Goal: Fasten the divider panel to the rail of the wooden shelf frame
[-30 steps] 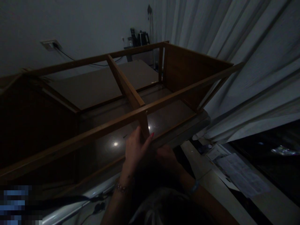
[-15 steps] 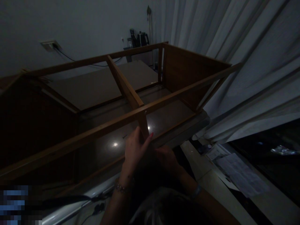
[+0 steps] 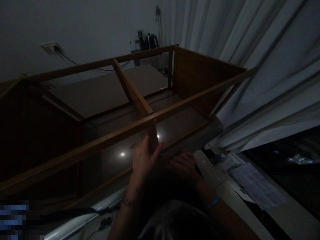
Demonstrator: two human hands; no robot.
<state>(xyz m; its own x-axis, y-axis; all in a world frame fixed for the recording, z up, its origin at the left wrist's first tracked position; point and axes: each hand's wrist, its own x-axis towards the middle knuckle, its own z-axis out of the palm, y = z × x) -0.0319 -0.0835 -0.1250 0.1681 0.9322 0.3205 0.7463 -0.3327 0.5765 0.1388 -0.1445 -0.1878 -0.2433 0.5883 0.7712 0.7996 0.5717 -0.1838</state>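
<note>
A brown wooden frame (image 3: 105, 141) with open sides spans the view, and a short upright post (image 3: 153, 131) stands at the middle of its near side. My left hand (image 3: 144, 158) is closed round the lower part of this post, thumb on its right side. Low and just right of the post, my right hand (image 3: 183, 165) is closed with its fingers curled. Whatever it may hold is hidden in the dark. Inside the frame, a small screw-like piece (image 3: 132, 146) lies on the shiny base panel (image 3: 107, 160).
Pale curtains (image 3: 225, 30) hang at the right. A black kettle (image 3: 150, 41) stands by the back wall, where a cord runs from a socket (image 3: 51, 48). Printed sheets (image 3: 258, 185) lie at the lower right. The top of a head (image 3: 172, 220) fills the bottom middle.
My right hand has turned, so its knuckles now face up and a ring shows. My left hand stays on the post, and the frame has not moved.
</note>
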